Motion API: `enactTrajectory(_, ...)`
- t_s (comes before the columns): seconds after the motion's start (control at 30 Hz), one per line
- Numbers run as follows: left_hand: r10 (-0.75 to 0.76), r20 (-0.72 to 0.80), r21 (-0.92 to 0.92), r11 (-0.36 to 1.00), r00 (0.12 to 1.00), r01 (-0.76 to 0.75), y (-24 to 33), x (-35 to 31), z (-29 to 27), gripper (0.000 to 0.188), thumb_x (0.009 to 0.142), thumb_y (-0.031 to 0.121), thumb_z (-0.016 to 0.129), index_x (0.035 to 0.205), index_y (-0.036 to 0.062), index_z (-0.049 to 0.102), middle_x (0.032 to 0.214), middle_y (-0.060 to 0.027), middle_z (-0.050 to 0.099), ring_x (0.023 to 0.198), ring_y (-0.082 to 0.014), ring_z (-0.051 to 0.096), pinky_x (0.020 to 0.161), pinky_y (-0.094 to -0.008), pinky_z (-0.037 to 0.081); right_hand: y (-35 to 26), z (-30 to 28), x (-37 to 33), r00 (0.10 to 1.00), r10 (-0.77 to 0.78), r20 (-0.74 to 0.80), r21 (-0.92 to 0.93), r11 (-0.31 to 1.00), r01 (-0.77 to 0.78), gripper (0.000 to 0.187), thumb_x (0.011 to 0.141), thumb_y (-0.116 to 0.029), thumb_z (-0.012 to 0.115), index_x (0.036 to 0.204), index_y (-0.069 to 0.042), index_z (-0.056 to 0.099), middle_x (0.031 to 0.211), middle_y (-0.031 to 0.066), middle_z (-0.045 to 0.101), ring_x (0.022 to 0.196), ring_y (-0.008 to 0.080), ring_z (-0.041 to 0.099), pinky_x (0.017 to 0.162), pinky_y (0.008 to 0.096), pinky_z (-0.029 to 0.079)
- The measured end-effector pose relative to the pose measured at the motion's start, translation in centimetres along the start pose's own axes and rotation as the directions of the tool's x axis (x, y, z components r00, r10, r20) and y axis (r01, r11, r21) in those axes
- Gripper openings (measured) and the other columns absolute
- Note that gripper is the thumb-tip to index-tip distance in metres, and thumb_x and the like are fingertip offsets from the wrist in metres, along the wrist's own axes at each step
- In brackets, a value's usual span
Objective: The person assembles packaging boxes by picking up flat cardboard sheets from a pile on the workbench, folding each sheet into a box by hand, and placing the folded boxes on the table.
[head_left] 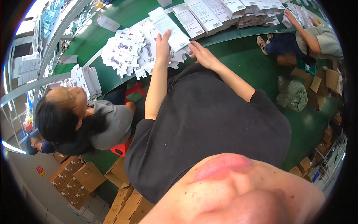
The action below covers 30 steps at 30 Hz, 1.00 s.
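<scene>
A long white paper box (168, 27) with small print is held tilted over the green work table. My left hand (163, 46) grips it along its left side, thumb on top. At its lower right end the fingers of my right hand (203, 56) close on the corner; part of them is hidden. Just left of and beneath the box lies a loose pile of flat white cartons (121, 48) printed with a purple handheld device. Beyond my right hand, rows of similar white boxes (203, 15) lie on the table.
A person (74, 119) in grey sits close at my left, near a stack of white cartons (86, 80). Another person (317, 41) works at the far right. Brown cardboard boxes (125, 201) stand behind me. A grey-green bag (291, 93) lies on the floor to the right.
</scene>
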<state>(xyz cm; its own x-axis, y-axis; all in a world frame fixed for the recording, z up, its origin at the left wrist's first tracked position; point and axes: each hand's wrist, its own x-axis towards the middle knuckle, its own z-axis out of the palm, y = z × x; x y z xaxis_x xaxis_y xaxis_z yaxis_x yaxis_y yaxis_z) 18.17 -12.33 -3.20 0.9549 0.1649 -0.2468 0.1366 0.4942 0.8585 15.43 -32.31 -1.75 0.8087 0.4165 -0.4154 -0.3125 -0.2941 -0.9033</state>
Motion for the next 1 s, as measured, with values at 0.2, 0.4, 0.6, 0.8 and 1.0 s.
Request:
enactTrajectory(0.2, 0.0, 0.087, -0.04, 0.999, 0.996, 0.004, -3.5, 6.5, 2.0, 0.052, 0.105, 0.035, 0.056, 0.142, -0.0008, 0.047, 0.134, -0.0142, 0.061, 0.12, -0.0256, 0.062, 0.101, -0.0376, 0.051, 3.9, -0.7, -1.6, 0.974, -0.199, 0.106, -0.478, 0.849, 0.226, 0.057, 0.105, -0.048, 0.05, 0.131, 0.001, 0.062, 0.12, 0.0272, 0.069, 0.115, 0.0431, 0.065, 0.099, 0.0451, 0.05)
enactTrajectory(0.4, -0.296, 0.203, -0.272, 0.899, 0.933, 0.344, -6.6, 8.7, 3.3, 0.077, 0.102, 0.074, 0.023, 0.158, 0.0228, 0.036, 0.161, -0.0067, 0.042, 0.146, -0.0368, 0.041, 0.118, -0.0671, 0.027, 5.2, -3.7, -4.6, 0.998, -0.045, -0.045, -0.456, 0.89, 0.02, 0.054, 0.105, -0.047, 0.049, 0.127, 0.0, 0.065, 0.126, 0.0226, 0.067, 0.119, 0.0398, 0.062, 0.102, 0.0435, 0.049)
enactTrajectory(0.6, -0.165, 0.369, -0.41, 0.854, 0.915, 0.319, -11.5, 13.2, 0.8, 0.055, 0.104, 0.052, 0.046, 0.141, 0.0119, 0.054, 0.135, -0.0034, 0.062, 0.126, -0.0288, 0.058, 0.107, -0.0479, 0.048, 17.4, -9.0, -7.2, 0.947, 0.159, -0.281, -0.578, 0.76, -0.299, 0.057, 0.103, -0.051, 0.051, 0.124, -0.001, 0.068, 0.12, 0.0233, 0.07, 0.116, 0.041, 0.064, 0.099, 0.0463, 0.05)
enactTrajectory(0.8, -0.284, 0.343, -0.273, 0.882, 0.895, 0.385, -7.7, 13.9, 4.9, 0.06, 0.105, 0.056, 0.043, 0.142, 0.01, 0.053, 0.13, -0.0059, 0.065, 0.12, -0.0283, 0.064, 0.1, -0.0442, 0.054, 35.6, -9.9, -17.9, 0.691, 0.364, -0.625, -0.187, 0.789, -0.585, 0.059, 0.097, -0.052, 0.06, 0.116, 0.003, 0.071, 0.117, 0.0276, 0.07, 0.114, 0.0444, 0.065, 0.098, 0.0474, 0.051)
enactTrajectory(1.0, -0.247, 0.441, -0.143, 0.93, 0.863, 0.339, -9.1, 16.7, 7.9, 0.068, 0.103, 0.064, 0.039, 0.144, 0.0108, 0.052, 0.137, -0.0059, 0.061, 0.128, -0.0291, 0.059, 0.104, -0.047, 0.051, 49.7, -3.0, -32.0, 0.42, 0.793, -0.441, -0.01, 0.464, -0.886, 0.056, 0.097, -0.048, 0.061, 0.117, 0.003, 0.071, 0.119, 0.0269, 0.069, 0.108, 0.0394, 0.068, 0.093, 0.0441, 0.053)
